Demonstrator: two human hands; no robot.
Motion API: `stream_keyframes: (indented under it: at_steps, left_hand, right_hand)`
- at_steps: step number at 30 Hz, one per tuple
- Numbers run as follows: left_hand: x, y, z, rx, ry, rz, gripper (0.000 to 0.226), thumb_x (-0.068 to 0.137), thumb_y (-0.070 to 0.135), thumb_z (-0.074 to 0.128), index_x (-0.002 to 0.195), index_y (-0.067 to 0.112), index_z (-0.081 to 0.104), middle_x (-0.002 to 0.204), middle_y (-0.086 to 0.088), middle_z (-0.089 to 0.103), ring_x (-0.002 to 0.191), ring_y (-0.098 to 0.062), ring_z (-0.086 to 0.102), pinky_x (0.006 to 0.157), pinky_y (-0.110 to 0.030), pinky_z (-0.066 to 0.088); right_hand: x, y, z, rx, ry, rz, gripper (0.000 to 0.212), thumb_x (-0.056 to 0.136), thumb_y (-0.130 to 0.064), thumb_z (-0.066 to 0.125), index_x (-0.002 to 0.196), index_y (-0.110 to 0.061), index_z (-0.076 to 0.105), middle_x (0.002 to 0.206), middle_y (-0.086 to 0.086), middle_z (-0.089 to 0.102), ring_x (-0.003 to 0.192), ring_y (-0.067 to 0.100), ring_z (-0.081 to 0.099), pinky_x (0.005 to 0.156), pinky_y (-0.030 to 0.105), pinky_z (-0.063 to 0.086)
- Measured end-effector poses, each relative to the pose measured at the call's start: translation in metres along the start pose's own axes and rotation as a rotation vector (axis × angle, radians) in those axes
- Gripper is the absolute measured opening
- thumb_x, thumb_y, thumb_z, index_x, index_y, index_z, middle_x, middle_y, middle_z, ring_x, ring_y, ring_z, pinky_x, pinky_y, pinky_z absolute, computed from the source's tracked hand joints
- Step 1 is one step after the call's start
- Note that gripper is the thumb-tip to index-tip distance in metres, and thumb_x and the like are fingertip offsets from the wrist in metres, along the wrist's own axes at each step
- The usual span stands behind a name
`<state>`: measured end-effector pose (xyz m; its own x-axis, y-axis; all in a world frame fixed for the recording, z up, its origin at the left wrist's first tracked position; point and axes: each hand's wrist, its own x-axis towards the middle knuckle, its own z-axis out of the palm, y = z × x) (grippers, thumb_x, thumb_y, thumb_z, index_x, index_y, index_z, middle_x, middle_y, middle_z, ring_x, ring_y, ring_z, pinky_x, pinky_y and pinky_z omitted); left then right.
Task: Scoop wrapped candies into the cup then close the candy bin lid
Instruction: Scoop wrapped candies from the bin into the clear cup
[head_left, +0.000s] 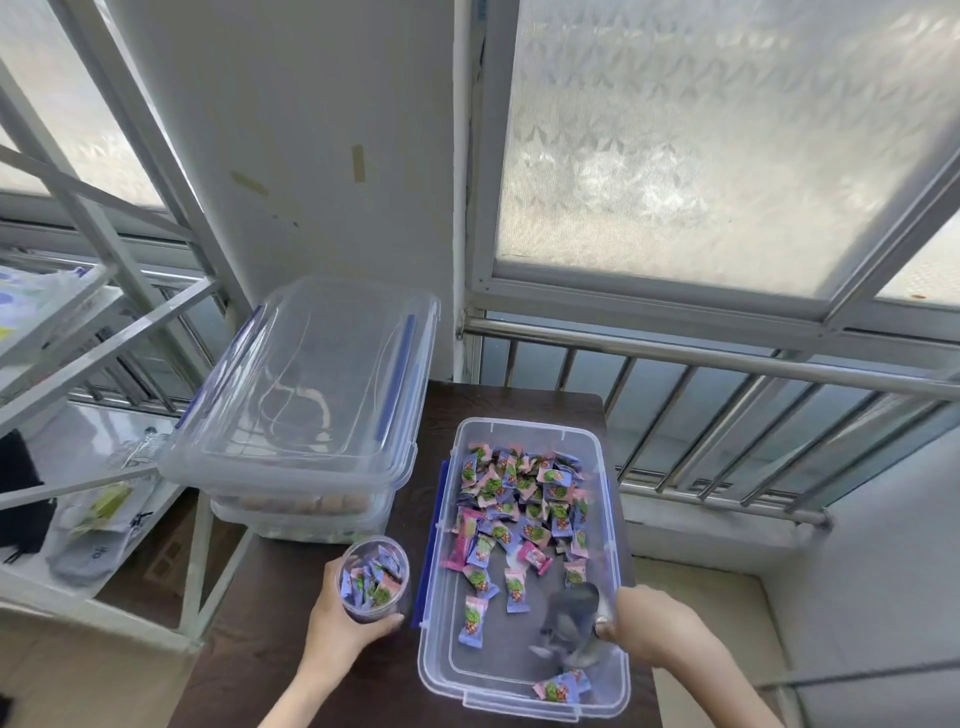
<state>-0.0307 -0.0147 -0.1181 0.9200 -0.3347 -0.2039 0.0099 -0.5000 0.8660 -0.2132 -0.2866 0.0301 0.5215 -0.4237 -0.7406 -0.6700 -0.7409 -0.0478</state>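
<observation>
A clear plastic candy bin (613, 525) stands open on the dark table, with many blue and pink wrapped candies (519, 499) piled toward its far end and a few loose ones near me. My right hand (644, 626) holds a blurred grey scoop (571, 621) low inside the bin's near right corner. My left hand (337, 618) grips a clear cup (374, 577), upright on the table left of the bin and partly filled with candies. The bin's clear lid with blue clips (306, 384) lies tilted on top of another container at the back left.
The dark table (260, 660) is narrow, with its edges close on both sides. A clear container of brownish goods (301, 509) sits under the lid. A white metal rack (104, 332) with bags stands to the left. A window and a metal railing (727, 364) are behind.
</observation>
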Motion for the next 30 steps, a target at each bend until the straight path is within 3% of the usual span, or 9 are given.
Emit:
stream_keyframes:
  at_steps: [3, 6, 9, 12, 16, 18, 23, 26, 30]
  left_hand:
    - [0.002, 0.001, 0.001, 0.019, -0.017, 0.017, 0.094, 0.040, 0.009, 0.096, 0.096, 0.062, 0.042, 0.094, 0.014, 0.068, 0.089, 0.022, 0.057, 0.071, 0.004, 0.042]
    - [0.003, 0.004, 0.003, 0.027, -0.043, 0.040, 0.094, 0.042, 0.009, 0.095, 0.096, 0.064, 0.041, 0.099, 0.029, 0.066, 0.095, 0.019, 0.057, 0.072, 0.003, 0.042]
    - [0.003, 0.006, 0.005, 0.032, -0.070, 0.042, 0.089, 0.042, 0.011, 0.095, 0.096, 0.060, 0.043, 0.095, 0.018, 0.067, 0.093, 0.017, 0.058, 0.071, 0.001, 0.044]
    - [0.005, 0.004, 0.005, 0.023, -0.087, 0.049, 0.086, 0.036, 0.022, 0.093, 0.097, 0.057, 0.044, 0.105, 0.025, 0.063, 0.097, 0.011, 0.060, 0.073, -0.001, 0.045]
    - [0.008, 0.005, 0.004, 0.018, -0.092, 0.054, 0.086, 0.038, 0.018, 0.095, 0.096, 0.057, 0.045, 0.098, 0.014, 0.068, 0.096, 0.012, 0.060, 0.073, 0.000, 0.045]
    - [0.008, 0.006, 0.004, 0.021, -0.096, 0.056, 0.088, 0.041, 0.010, 0.095, 0.095, 0.057, 0.045, 0.097, 0.013, 0.067, 0.096, 0.011, 0.060, 0.072, 0.000, 0.045]
    - [0.010, 0.003, 0.003, 0.021, -0.105, 0.043, 0.087, 0.041, 0.010, 0.095, 0.097, 0.053, 0.045, 0.102, 0.009, 0.067, 0.095, 0.012, 0.061, 0.073, -0.001, 0.047]
    - [0.010, -0.002, 0.002, 0.017, -0.091, 0.029, 0.084, 0.039, 0.012, 0.096, 0.097, 0.048, 0.046, 0.102, 0.002, 0.069, 0.094, 0.005, 0.064, 0.074, -0.006, 0.048]
    - [0.008, -0.007, 0.001, 0.000, -0.068, 0.000, 0.082, 0.038, 0.013, 0.097, 0.095, 0.046, 0.047, 0.100, -0.001, 0.071, 0.091, 0.003, 0.065, 0.072, -0.005, 0.048]
  right_hand:
    - [0.015, -0.004, 0.013, 0.020, 0.009, 0.046, 0.019, 0.096, -0.026, 0.042, 0.102, -0.012, 0.053, 0.111, 0.011, 0.060, 0.108, 0.027, 0.058, 0.073, 0.030, 0.039]
    - [0.037, -0.009, 0.025, 0.083, 0.072, 0.043, 0.015, 0.096, -0.016, 0.038, 0.099, -0.011, 0.053, 0.092, 0.007, 0.057, 0.102, 0.028, 0.060, 0.073, 0.030, 0.039]
    - [0.061, -0.017, 0.035, 0.097, 0.177, 0.032, 0.025, 0.098, -0.009, 0.033, 0.110, -0.010, 0.055, 0.100, 0.010, 0.060, 0.106, 0.030, 0.060, 0.070, 0.032, 0.038]
    - [0.084, -0.027, 0.045, 0.169, 0.218, 0.026, 0.033, 0.097, -0.004, 0.032, 0.122, -0.008, 0.052, 0.072, 0.003, 0.042, 0.111, 0.031, 0.059, 0.069, 0.034, 0.038]
    - [0.099, -0.039, 0.048, 0.314, 0.234, 0.060, 0.029, 0.098, -0.013, 0.034, 0.118, -0.004, 0.053, 0.115, 0.014, 0.063, 0.109, 0.030, 0.061, 0.080, 0.035, 0.048]
    - [0.105, -0.043, 0.050, 0.322, 0.241, 0.053, 0.028, 0.100, -0.016, 0.034, 0.116, -0.004, 0.053, 0.117, 0.014, 0.063, 0.109, 0.030, 0.061, 0.079, 0.035, 0.048]
    - [0.129, -0.044, 0.059, 0.802, 0.096, -0.031, 0.042, 0.100, -0.036, 0.035, 0.065, -0.013, 0.039, 0.063, 0.007, 0.050, 0.053, 0.020, 0.048, 0.050, 0.028, 0.033]
    - [0.142, -0.042, 0.071, 1.316, -0.139, -0.027, 0.039, 0.098, -0.037, 0.040, 0.068, -0.013, 0.038, 0.049, -0.001, 0.034, 0.038, 0.012, 0.029, 0.039, 0.020, 0.023]
    - [0.153, -0.056, 0.080, 1.494, -0.197, -0.050, 0.035, 0.100, -0.036, 0.038, 0.075, -0.012, 0.035, 0.052, 0.001, 0.033, 0.037, 0.012, 0.030, 0.038, 0.021, 0.024]
